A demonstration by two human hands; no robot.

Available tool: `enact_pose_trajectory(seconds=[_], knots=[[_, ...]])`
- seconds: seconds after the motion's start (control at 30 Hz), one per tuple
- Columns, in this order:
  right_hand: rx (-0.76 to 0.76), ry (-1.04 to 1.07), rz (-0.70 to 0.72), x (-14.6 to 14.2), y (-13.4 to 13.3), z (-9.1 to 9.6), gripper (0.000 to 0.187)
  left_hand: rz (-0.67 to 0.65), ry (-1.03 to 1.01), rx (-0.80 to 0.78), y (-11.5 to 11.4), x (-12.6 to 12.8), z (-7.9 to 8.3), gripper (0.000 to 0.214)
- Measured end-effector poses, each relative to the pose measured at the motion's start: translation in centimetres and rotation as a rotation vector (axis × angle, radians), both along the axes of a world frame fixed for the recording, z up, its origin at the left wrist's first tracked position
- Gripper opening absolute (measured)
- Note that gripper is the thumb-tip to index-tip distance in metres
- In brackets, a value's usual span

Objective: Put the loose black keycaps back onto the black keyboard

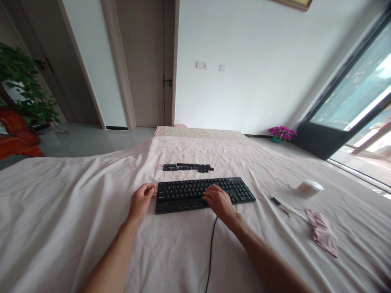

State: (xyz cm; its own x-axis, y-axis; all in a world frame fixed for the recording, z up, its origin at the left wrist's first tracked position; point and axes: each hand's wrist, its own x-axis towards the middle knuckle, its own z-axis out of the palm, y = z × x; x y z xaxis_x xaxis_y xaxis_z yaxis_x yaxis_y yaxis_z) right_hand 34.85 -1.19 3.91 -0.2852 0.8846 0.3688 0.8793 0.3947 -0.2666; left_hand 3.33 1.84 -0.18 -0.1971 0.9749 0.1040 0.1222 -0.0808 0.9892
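Note:
A black keyboard (195, 193) lies on a pale pink cloth (76, 211) in front of me. My left hand (141, 200) rests at the keyboard's left end, its fingers curled against the edge. My right hand (217, 200) lies on the keys right of centre, fingers bent down onto them; I cannot make out anything between them. Behind the keyboard sits a row of loose black keycaps (187, 167). The keyboard's black cable (211, 252) runs back toward me between my arms.
To the right on the cloth lie a small white round container (309, 188), a thin white tool with a black part (284, 205) and a folded pink cloth (323, 232). A potted purple flower (281, 133) stands by the glass door; a green plant (24, 85) is far left.

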Motion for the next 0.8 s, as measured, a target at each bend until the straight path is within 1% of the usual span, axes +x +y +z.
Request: enact_pose_trajectory(seconds=[0.07,0.2,0.4,0.57,0.8], knots=[[-0.01,0.035,-0.022,-0.17,0.23,-0.16,0.014,-0.003,0.003,-0.003,0.02,-0.05,-0.08,0.035],[-0.034,0.06,-0.034,-0.26,0.38,-0.3,0.014,-0.002,-0.007,-0.01,-0.01,-0.09,-0.15,0.034],[-0.035,0.072,-0.024,0.21,0.3,-0.34,0.018,0.006,-0.015,-0.011,-0.03,0.09,0.04,0.033],[-0.05,0.105,-0.029,0.38,0.38,-0.42,0.02,0.003,-0.005,-0.006,0.11,0.04,-0.22,0.031],[-0.075,0.159,-0.042,0.56,0.72,-0.68,0.02,0.011,-0.017,-0.008,0.0,-0.01,-0.19,0.03]])
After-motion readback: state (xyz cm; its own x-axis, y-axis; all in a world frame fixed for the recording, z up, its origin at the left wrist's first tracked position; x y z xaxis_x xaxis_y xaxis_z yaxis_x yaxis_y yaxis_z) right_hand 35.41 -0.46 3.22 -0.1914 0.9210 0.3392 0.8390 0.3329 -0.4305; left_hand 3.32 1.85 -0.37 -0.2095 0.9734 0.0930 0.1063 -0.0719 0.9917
